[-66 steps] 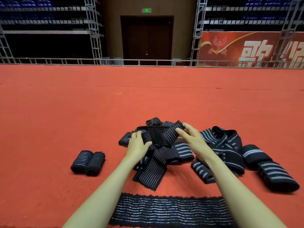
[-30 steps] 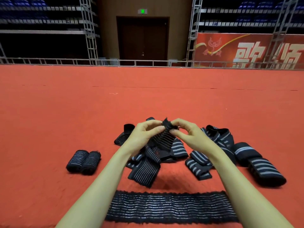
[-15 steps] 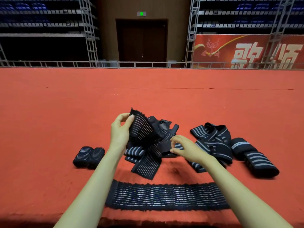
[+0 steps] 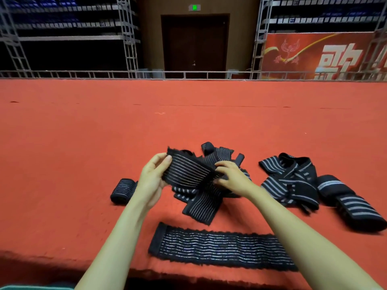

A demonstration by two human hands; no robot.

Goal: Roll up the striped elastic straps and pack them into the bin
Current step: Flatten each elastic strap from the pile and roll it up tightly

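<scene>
Nearest the person, at six o'clock, one strap lies flat and stretched out sideways on the red carpet, just in from the front edge. Up from there, both forearms reach in to the middle, and here's the action: the left hand pinches the frayed end of a striped strap between thumb and fingertips, held up off the carpet, while the right hand grips the same strap further along, fingers curled over it. The strap runs taut between the two hands, stripes facing the camera. Right beneath them sits a loose pile of straps, one end trailing toward six o'clock. At nine o'clock, just beside the left wrist, a rolled strap rests on the carpet. Out at three o'clock there's a tangled heap, and beyond it thicker rolled bundles. Far off at twelve o'clock: a metal railing, a dark door, and a red banner at two o'clock.
</scene>
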